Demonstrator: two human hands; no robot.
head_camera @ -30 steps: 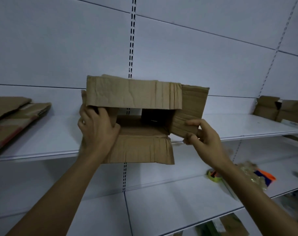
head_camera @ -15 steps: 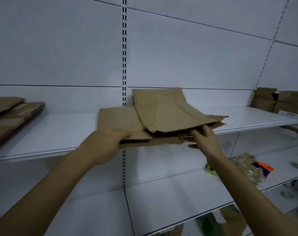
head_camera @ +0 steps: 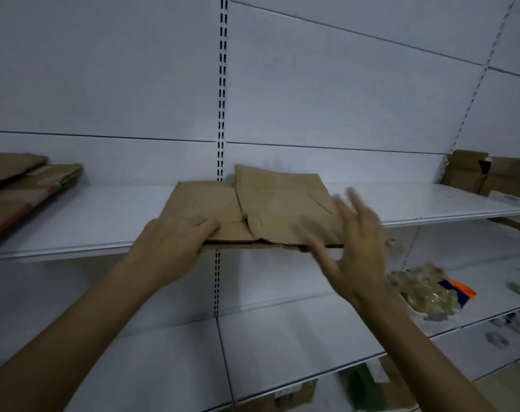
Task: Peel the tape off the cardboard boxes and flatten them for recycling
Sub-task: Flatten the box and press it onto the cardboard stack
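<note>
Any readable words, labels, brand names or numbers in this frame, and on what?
None can be read.
Flattened cardboard box: plain brown, no print visible.
Orange and blue packet on the lower shelf: too blurred.
White label on the shelf at far right: too small and blurred.

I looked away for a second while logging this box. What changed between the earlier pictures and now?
The cardboard box, held up open a second ago, now lies collapsed flat on the shelf. The left hand presses its near left edge; the right hand has let go and hovers open, blurred. The cardboard stack at left and boxes at right stayed put.
</note>
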